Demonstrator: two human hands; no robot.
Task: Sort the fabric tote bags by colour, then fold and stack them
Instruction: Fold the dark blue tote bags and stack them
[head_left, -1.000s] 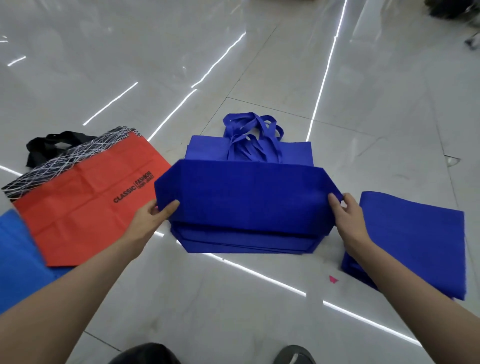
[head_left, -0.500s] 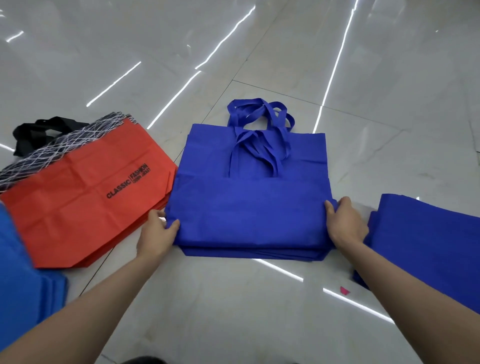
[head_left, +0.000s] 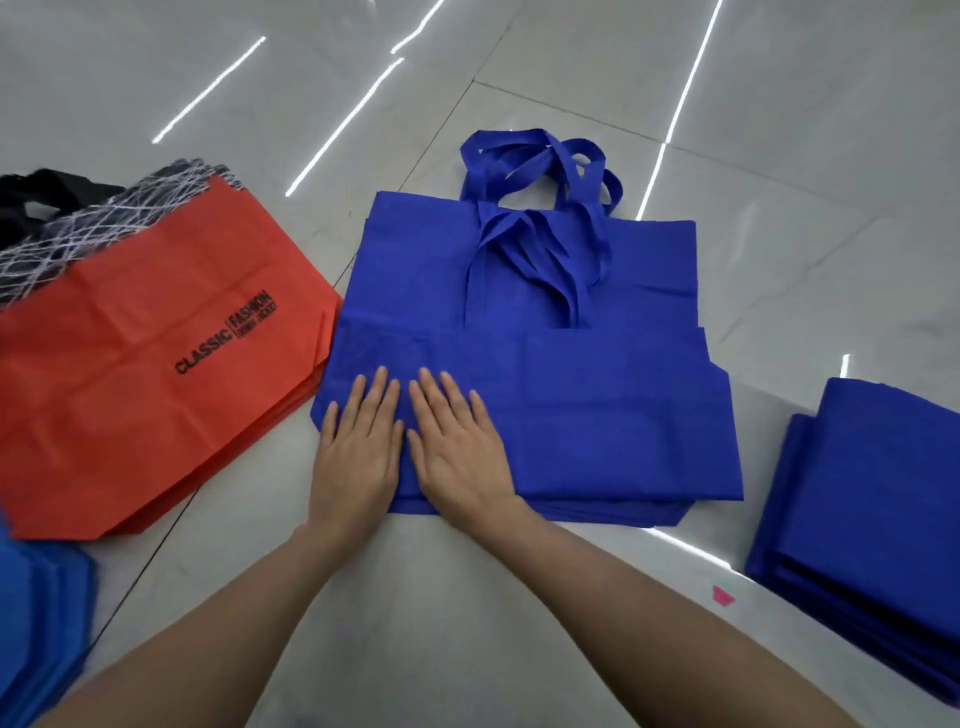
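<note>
Folding step: left hand (head_left: 358, 452) and right hand (head_left: 460, 447), fingers flat, press the royal-blue fabric tote bags' (head_left: 530, 415) bottom fold; next probably calls for smoothing rightward.

Folded stack (head_left: 878, 493) cropped right, paler bags (head_left: 36, 623) left

Bright, even light; strip-light glare streaks the glossy floor (head_left: 779, 130).
</note>
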